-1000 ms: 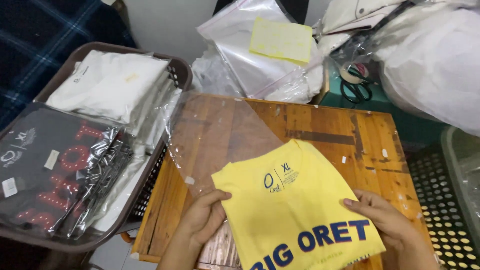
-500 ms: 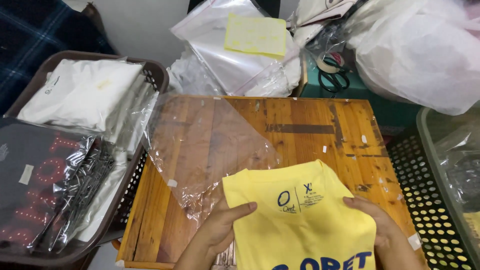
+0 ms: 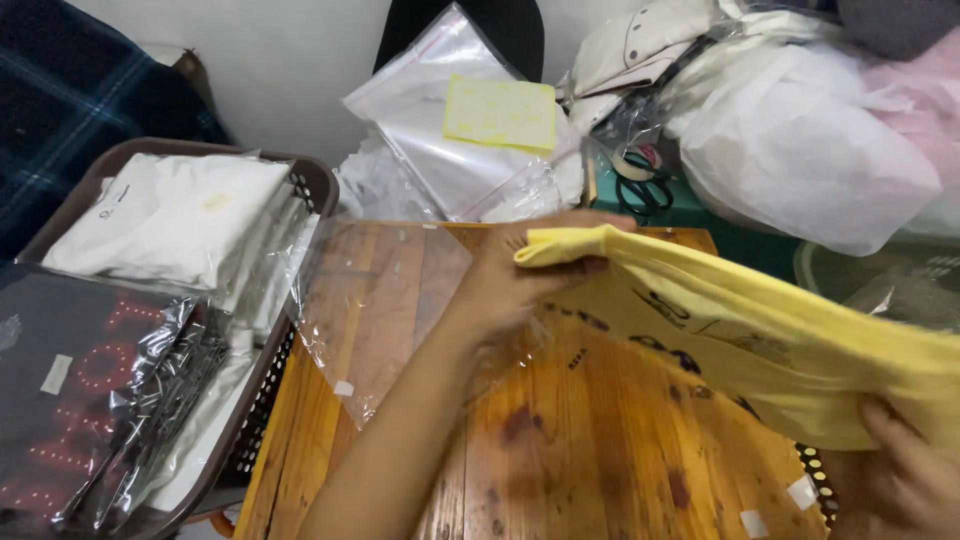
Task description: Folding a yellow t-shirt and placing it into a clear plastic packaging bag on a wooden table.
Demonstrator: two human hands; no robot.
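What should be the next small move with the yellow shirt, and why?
Probably lower the yellow shirt toward the clear plastic bag: both hands, left and right, hold it lifted above the wooden table, and the bag lies flat beside it.

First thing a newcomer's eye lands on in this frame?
The bright yellow shirt, lifted across the right half above the wooden table, gripped by the left hand at its far edge and the right hand at lower right. Next, the clear plastic bag lying on the table's left side, beside a brown basket of bagged white and dark garments.
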